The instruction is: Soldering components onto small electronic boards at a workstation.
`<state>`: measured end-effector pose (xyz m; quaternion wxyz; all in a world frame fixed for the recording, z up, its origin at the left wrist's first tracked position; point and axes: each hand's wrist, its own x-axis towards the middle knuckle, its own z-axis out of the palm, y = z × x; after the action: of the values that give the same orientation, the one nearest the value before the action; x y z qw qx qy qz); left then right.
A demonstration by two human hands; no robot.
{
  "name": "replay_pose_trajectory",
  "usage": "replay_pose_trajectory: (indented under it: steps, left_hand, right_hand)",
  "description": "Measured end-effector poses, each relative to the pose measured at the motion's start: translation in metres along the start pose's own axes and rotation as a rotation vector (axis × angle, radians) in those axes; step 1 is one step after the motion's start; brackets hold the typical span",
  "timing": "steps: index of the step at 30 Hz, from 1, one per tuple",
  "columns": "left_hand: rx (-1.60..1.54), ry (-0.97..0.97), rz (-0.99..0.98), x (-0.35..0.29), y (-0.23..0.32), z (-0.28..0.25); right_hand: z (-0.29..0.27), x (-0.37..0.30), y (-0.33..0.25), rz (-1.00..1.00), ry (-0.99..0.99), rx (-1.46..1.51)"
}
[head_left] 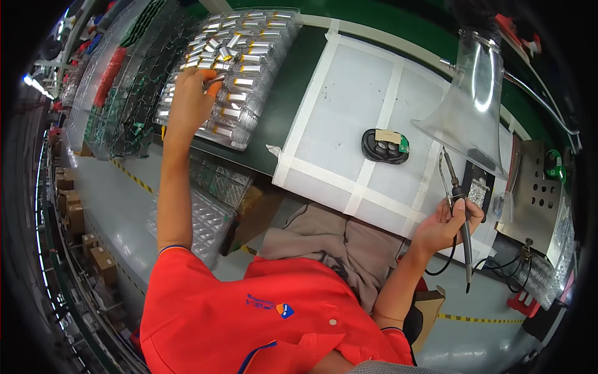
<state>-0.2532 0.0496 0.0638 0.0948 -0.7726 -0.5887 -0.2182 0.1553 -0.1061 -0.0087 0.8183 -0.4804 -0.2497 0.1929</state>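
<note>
Fingers (213, 89) of my left hand (192, 100) pinched a silver pouch cell (216, 79) over the pocketed tray (225, 142); my right hand (450, 225) gripped a soldering iron (455, 185), tip outward, likely for safety.

Electronics assembly workshop, factory-floor type. Evidence: green bench (283, 103) with white, taped work mat (342, 81); clear moulded tray (229, 141) of small silver cells (243, 82), part in rows, part heaped; corded tool (467, 249) resembling a soldering iron; clear funnel-shaped hood (464, 118); stacked plastic trays (90, 100), left; cardboard boxes (103, 262) beyond; grey floor (118, 202) marked with yellow-and-black tape (479, 320).
</note>
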Motion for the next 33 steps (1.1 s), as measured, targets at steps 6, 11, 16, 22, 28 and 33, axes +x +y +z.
replay_pose_trajectory:
  steps: [6,11,16,22,28,33]
  left_hand:
    - [-0.204,-0.126,-0.167,0.002,0.033,-0.018]
    - [-0.664,-0.279,-0.088,-0.008,0.098,-0.012]
    - [-1.058,-0.542,-0.047,-0.024,0.159,0.021]
    - [-1.557,-0.812,-0.223,-0.047,0.214,0.037]
    - [-1.320,-0.986,-0.270,-0.049,0.230,0.033]
    - [-1.332,-0.991,-0.321,-0.051,0.234,0.034]
  right_hand:
    - [0.000,0.000,0.000,0.003,0.007,-0.017]
    - [0.002,-0.004,-0.002,-0.015,-0.050,-0.090]
    - [0.004,-0.019,-0.004,0.070,-0.189,-0.115]
    - [0.003,-0.020,-0.005,0.176,-0.465,-0.139]
    - [0.008,-0.019,0.000,0.268,-0.574,0.002]
    - [0.010,-0.016,-0.001,0.317,-0.549,0.005]
